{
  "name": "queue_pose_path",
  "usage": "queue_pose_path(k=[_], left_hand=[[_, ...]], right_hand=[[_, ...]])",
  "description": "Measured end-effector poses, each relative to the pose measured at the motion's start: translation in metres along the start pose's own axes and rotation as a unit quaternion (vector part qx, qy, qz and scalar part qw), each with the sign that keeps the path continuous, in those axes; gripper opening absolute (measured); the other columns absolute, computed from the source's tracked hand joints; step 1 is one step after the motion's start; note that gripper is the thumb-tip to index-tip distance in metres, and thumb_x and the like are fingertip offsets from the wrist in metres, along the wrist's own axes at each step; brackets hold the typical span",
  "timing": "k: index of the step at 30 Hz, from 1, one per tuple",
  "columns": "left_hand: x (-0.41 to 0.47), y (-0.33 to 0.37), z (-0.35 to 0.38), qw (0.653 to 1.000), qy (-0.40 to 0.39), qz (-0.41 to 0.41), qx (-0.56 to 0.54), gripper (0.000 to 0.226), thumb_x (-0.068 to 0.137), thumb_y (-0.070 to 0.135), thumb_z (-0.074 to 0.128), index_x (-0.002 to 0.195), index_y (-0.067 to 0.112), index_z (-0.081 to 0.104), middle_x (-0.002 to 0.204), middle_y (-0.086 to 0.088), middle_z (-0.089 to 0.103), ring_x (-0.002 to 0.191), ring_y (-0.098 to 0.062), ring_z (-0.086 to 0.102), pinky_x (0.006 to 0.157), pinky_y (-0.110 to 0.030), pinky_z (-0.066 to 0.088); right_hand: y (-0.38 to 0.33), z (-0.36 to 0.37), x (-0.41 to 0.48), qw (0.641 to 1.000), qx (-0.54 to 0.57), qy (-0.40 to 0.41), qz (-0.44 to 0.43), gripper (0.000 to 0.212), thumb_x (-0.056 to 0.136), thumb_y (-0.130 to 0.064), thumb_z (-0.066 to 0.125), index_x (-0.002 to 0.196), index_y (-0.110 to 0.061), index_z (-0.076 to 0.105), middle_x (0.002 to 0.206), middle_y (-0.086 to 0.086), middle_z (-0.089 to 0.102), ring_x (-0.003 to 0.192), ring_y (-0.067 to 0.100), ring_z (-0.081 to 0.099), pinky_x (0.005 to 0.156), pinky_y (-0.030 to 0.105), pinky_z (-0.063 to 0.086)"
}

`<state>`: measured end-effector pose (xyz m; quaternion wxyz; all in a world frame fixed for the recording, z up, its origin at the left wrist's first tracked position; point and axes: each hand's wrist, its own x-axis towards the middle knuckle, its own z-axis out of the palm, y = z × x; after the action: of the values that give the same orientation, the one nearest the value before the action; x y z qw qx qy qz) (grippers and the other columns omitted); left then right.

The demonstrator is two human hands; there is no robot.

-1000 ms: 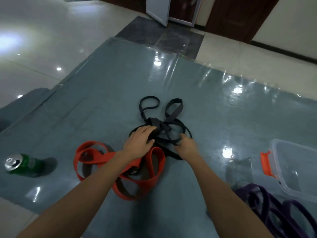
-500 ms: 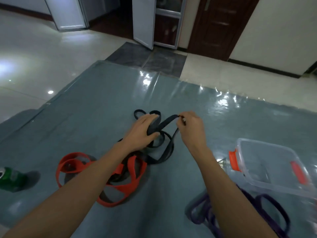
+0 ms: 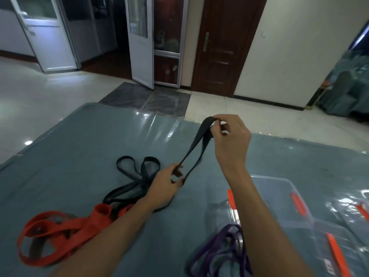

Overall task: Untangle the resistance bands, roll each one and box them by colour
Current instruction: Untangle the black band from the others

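Since half a second ago the right hand (image 3: 229, 140) has risen well clear of the mat (image 3: 79, 146), drawing a length of the black resistance band (image 3: 196, 146) up with it. I judge that one end loop is now free of the knot, so the untangling is under way and rolling is not yet begun. Far to the left of the left hand (image 3: 165, 188), under and beside that forearm, the red resistance band (image 3: 60, 234) lies in loose coils, its near end touching the black strands. Just left of and beyond the left hand the rest of the black band rests flat, two small loops pointing away from the person. The left hand pinches the black strands low down, fingers curled round them. From there the raised length runs as two strands side by side, taut, its long axis slanting up and to the right, and ends in a fold. The right hand pinches that fold between thumb and fingertips. Below the right forearm the purple resistance band (image 3: 219, 252) lies bunched, and to its right stands a clear plastic box (image 3: 269, 177) with orange latches, with no band showing in it.
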<state>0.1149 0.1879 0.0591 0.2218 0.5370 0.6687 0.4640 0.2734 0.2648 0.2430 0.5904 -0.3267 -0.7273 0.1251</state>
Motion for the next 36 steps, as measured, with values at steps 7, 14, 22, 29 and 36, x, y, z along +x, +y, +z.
queue_pose_path(k=[7,14,22,29,36], left_hand=[[-0.028,0.001,0.016,0.992,-0.076,-0.055,-0.087,0.028,0.098,0.049,0.060,0.099,0.024,0.074,0.090,0.004,0.075,0.088,-0.012,0.072,0.083,-0.029,0.056],[-0.026,0.008,0.015,0.993,-0.076,-0.005,0.094,0.012,0.102,0.024,0.057,0.094,0.028,0.065,0.070,0.005,0.065,0.064,-0.014,0.063,0.067,-0.042,0.056],[0.025,0.072,-0.029,0.979,-0.031,0.065,0.191,0.028,0.099,0.005,0.051,0.115,0.021,0.068,0.096,0.000,0.069,0.089,-0.021,0.065,0.081,-0.038,0.053],[0.041,0.106,-0.030,0.934,-0.065,0.118,0.330,0.022,0.105,0.019,0.048,0.115,0.026,0.066,0.106,0.005,0.062,0.096,-0.021,0.060,0.079,-0.035,0.048],[0.031,0.108,-0.022,0.923,-0.070,0.135,0.354,0.016,0.099,0.020,0.053,0.107,0.027,0.065,0.101,0.008,0.063,0.093,-0.019,0.061,0.074,-0.034,0.047]], right_hand=[[0.026,-0.037,-0.004,0.991,0.035,0.048,0.118,0.018,0.089,-0.004,0.062,0.092,-0.019,0.070,0.091,-0.004,0.066,0.075,0.007,0.067,0.063,0.005,0.045],[0.068,-0.065,-0.019,0.973,0.035,0.032,0.226,0.015,0.094,-0.010,0.061,0.098,-0.016,0.074,0.094,-0.002,0.070,0.072,0.013,0.070,0.068,0.032,0.061],[0.108,-0.080,-0.083,0.940,-0.040,-0.140,0.310,0.013,0.094,-0.012,0.063,0.101,-0.018,0.072,0.088,-0.005,0.073,0.078,0.012,0.070,0.077,0.043,0.061],[0.091,-0.055,-0.103,0.956,-0.045,-0.170,0.236,0.057,0.096,-0.032,0.062,0.148,-0.023,0.039,0.143,0.000,0.051,0.128,0.017,0.047,0.106,0.039,0.046],[0.065,-0.014,-0.112,0.918,-0.101,-0.366,0.118,0.101,0.086,-0.057,0.067,0.160,-0.022,0.008,0.158,0.004,0.035,0.148,0.024,0.025,0.124,0.045,0.017]])
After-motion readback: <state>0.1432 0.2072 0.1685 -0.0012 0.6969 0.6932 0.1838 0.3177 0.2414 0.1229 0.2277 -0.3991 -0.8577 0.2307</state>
